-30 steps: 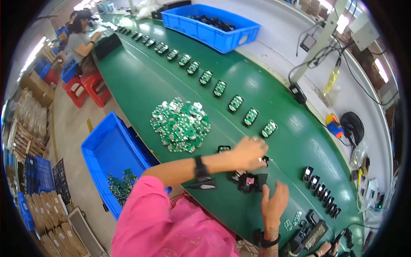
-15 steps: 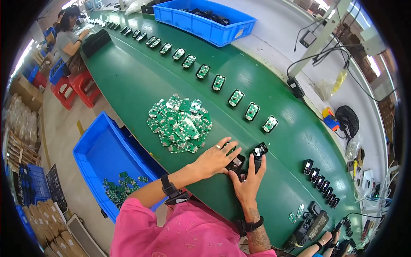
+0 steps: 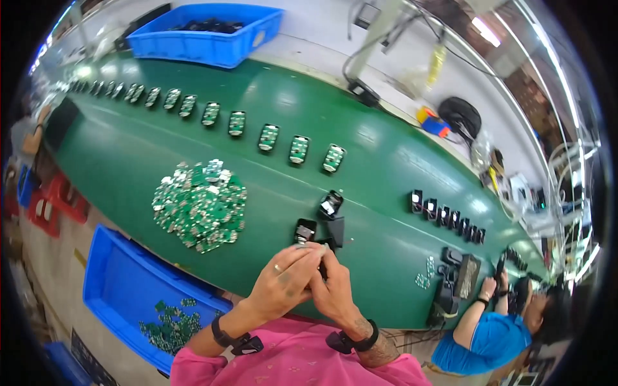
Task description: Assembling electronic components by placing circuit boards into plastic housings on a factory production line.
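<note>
My left hand (image 3: 283, 283) and my right hand (image 3: 333, 286) meet close to the table's near edge, fingers bent and fingertips together. What they pinch is mostly hidden by the fingers; I cannot make it out. Just beyond the fingertips lies a small black plastic case (image 3: 306, 229), open side up. Right of it a black block-shaped piece (image 3: 335, 230) sits below another open black case (image 3: 331, 204) with a pale part inside. A large heap of green circuit boards (image 3: 201, 206) is piled to the left of my hands.
Cases fitted with green boards (image 3: 299, 149) run in a row across the green table (image 3: 386, 193). Black cases (image 3: 430, 207) stand in a line at right, beyond loose boards (image 3: 423, 281). A blue bin (image 3: 103, 283) is left below; another blue bin (image 3: 187, 45) stands behind. A co-worker (image 3: 486, 341) sits at right.
My hands have drawn together and nearer to me, away from the black cases, which now lie on the table. The view has turned to the right, showing more of the co-worker.
</note>
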Motion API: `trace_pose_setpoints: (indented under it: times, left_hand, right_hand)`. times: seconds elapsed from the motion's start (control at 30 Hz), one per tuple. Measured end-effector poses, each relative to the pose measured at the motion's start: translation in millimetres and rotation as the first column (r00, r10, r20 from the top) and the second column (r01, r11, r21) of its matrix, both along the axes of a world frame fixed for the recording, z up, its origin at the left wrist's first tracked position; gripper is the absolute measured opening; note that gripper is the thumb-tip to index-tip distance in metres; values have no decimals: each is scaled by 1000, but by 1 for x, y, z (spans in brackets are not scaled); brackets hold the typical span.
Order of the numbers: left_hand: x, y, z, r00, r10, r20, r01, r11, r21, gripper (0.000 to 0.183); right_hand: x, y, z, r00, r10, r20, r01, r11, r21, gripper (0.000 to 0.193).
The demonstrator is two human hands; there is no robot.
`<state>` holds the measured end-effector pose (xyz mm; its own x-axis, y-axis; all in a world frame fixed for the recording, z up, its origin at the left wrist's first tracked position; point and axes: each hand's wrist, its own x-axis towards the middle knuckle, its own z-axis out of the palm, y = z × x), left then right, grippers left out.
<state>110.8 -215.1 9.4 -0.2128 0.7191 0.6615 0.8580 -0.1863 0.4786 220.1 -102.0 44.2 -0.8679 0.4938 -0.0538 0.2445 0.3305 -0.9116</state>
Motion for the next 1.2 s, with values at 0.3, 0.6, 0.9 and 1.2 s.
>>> trace_pose_setpoints:
  times: [0.3, 0.6, 0.9, 1.2]
  left_hand:
    - [46, 30, 22, 344, -180, 922, 309, 949, 70, 66]
    - [90, 69, 24, 689, 22, 724, 22, 998, -51, 38]
    - [100, 107, 15, 837, 76, 541, -155, 982, 103, 35]
    - [54, 120, 21, 571, 94, 815, 195, 949, -247, 49]
  right_hand:
    - [48, 14, 10, 959, -181, -217, 194, 980, 43, 51]
    - [79, 17, 1, 905, -315, -287, 385, 893, 234, 43]
    - [77, 40, -9, 822, -434, -368, 527, 825, 204, 36]
    - [54, 97, -17, 869, -494, -23, 317, 592, -740, 34]
